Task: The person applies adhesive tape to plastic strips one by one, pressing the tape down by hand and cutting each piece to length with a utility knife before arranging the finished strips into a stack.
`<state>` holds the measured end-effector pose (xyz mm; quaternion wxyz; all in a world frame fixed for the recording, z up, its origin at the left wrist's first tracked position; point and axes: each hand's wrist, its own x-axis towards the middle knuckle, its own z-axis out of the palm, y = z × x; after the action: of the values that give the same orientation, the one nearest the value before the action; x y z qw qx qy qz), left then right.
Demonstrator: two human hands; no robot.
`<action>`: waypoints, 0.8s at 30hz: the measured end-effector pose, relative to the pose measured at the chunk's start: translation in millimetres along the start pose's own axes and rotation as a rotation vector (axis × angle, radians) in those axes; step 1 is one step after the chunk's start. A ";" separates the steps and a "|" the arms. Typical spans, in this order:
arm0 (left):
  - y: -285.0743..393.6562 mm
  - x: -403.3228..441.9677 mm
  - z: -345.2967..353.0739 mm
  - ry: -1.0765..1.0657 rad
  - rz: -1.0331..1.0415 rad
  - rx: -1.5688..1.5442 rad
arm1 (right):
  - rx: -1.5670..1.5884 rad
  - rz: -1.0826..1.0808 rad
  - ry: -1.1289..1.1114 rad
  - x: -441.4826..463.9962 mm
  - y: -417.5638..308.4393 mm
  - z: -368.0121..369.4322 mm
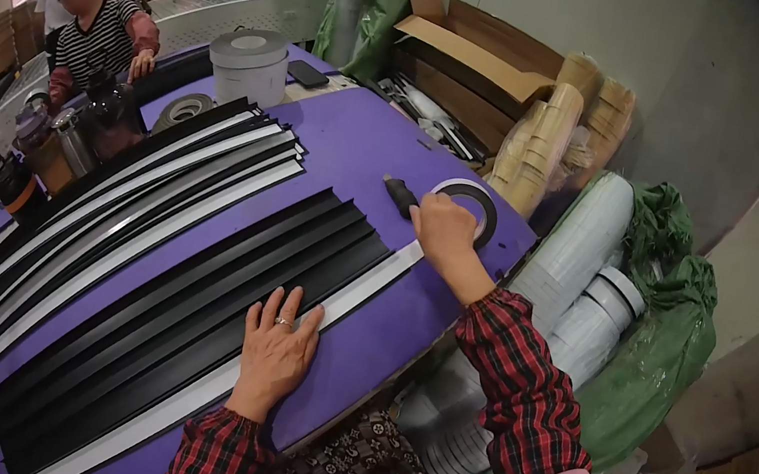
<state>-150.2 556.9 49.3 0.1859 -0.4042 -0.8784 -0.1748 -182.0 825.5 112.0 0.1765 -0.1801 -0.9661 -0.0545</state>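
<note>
My left hand (278,346) lies with its fingers spread on the near edge of the black strips (218,290) and the white tape band (359,296) running along them. At the strips' right end, my right hand (446,234) is closed beside a tape roll (478,206), near the end of the white band. What its fingers grip is hidden. A dark-handled tool (399,197) is right by its fingertips. Behind the black strips, a second stack of black and white strips (140,215) lies on the purple table (346,140).
A white bucket (247,72), tape rolls (185,111) and a phone (308,74) stand or lie at the back. Bottles (72,137) are at the left, near a co-worker (100,36) across the table. Wrapped rolls (578,262) and an open cardboard box (477,56) border the right side.
</note>
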 end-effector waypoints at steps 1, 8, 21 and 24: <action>0.6 0.7 -0.7 0.007 -0.012 0.004 | 0.081 -0.139 0.177 8.6 -11.4 4.5; -6.6 -1.7 -2.2 0.020 -0.006 -0.049 | -0.149 -0.091 0.044 76.2 -12.0 84.9; -2.1 -1.8 -0.1 0.057 -0.013 -0.090 | 0.319 -0.145 -0.139 -75.0 20.7 6.0; -3.0 -2.5 -0.3 0.053 -0.013 -0.064 | 0.200 -0.129 -0.205 -70.5 12.4 6.8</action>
<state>-151.0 553.3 47.9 0.1950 -0.3996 -0.8696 -0.2147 -118.2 815.0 80.8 0.0900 -0.1038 -0.9893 0.0497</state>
